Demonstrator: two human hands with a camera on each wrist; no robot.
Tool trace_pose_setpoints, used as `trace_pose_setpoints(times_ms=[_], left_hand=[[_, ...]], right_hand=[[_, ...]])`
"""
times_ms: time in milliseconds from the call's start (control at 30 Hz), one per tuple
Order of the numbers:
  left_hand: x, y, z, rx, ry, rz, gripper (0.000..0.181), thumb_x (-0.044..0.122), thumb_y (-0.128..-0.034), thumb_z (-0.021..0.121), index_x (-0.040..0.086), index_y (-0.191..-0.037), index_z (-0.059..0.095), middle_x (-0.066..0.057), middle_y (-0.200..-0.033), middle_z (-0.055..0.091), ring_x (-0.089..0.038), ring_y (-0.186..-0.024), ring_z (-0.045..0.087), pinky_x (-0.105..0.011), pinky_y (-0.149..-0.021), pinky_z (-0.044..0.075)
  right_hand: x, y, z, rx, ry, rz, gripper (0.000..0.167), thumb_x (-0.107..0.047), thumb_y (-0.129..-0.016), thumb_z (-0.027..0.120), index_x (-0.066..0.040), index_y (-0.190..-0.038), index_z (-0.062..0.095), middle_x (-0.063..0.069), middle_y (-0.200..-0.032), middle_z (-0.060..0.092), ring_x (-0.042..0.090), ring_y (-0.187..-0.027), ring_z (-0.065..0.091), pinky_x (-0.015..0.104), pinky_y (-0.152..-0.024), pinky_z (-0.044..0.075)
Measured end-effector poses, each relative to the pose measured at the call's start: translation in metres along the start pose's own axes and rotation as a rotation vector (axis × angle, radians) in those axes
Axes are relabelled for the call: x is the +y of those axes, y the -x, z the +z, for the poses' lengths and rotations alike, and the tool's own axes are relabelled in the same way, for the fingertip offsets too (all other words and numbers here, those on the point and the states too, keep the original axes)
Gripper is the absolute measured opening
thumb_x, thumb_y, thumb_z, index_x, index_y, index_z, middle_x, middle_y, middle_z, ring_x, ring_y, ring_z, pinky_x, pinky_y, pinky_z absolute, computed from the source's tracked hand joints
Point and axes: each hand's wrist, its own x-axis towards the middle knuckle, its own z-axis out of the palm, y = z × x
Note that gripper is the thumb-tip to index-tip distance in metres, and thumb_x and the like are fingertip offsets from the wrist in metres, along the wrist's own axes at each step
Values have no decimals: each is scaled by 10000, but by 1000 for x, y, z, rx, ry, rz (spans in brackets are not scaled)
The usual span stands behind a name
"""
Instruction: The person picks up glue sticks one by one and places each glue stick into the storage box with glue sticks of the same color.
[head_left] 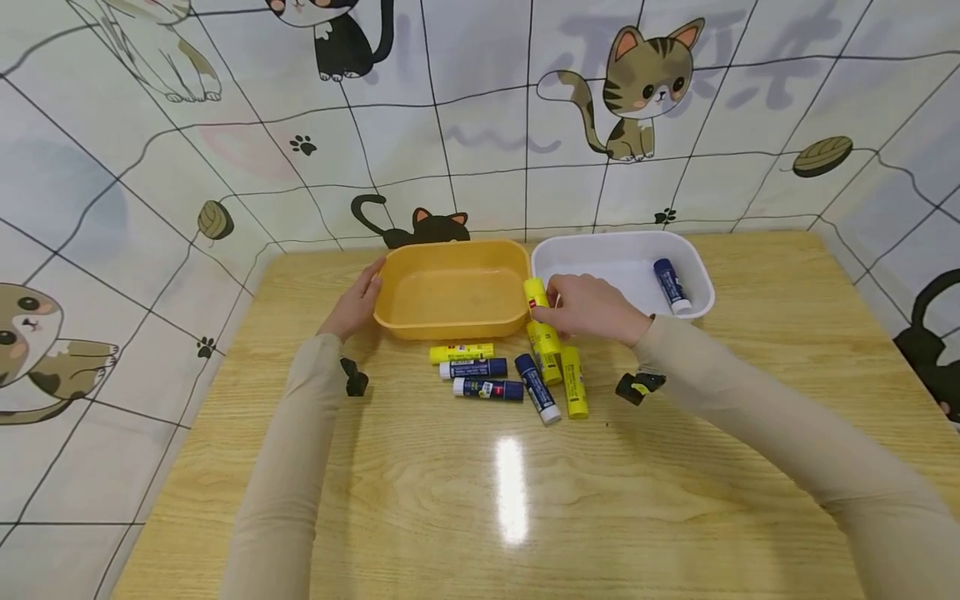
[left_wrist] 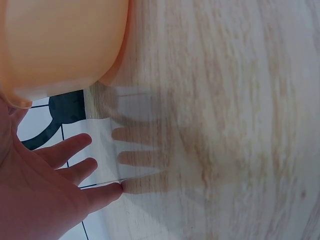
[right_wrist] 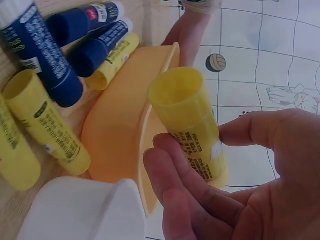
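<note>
My right hand [head_left: 596,308] pinches a yellow glue stick [right_wrist: 192,130] between thumb and fingers, raised by the right end of the orange tray [head_left: 450,330]. That tray looks bare inside. My left hand [head_left: 356,302] touches the tray's left end, fingers straight and spread in the left wrist view. Before the tray lie loose glue sticks: a yellow glue stick [head_left: 461,353] and two blue ones lying crosswise [head_left: 473,368], plus a slanted blue glue stick [head_left: 537,388] and two more yellow ones, one being the rightmost glue stick [head_left: 573,382].
A white tray [head_left: 622,242] stands against the orange tray's right side, with one blue glue stick [head_left: 671,286] inside. Both trays sit near the back edge of the wooden table [head_left: 420,500]. Behind them rises a cat-patterned backdrop [head_left: 487,125].
</note>
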Motion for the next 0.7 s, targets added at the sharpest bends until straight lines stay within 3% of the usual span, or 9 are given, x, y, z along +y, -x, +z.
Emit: trace_pose_setpoints(times_ms=[400, 700], left_hand=[[-2, -1, 0, -3, -18, -7, 512, 331, -1074, 271, 224, -1566, 174, -140, -1578, 197, -380, -1408, 226, -513, -1133, 165], [-1, 0, 0, 0, -19, -8, 503, 302, -1078, 278, 238, -1566, 175, -128, -1580, 200, -373, -1410, 224, -505, -1136, 163]], right_hand=[[-24, -31, -7, -23, -71, -25, 309, -335, -934, 546, -29, -890, 563, 94, -679, 660, 235, -619, 629, 285, -561, 380], [-29, -62, -10, -59, -148, 24, 332, -331, -953, 533, -16, -895, 621, 81, -687, 668, 254, -683, 682, 354, -698, 539]])
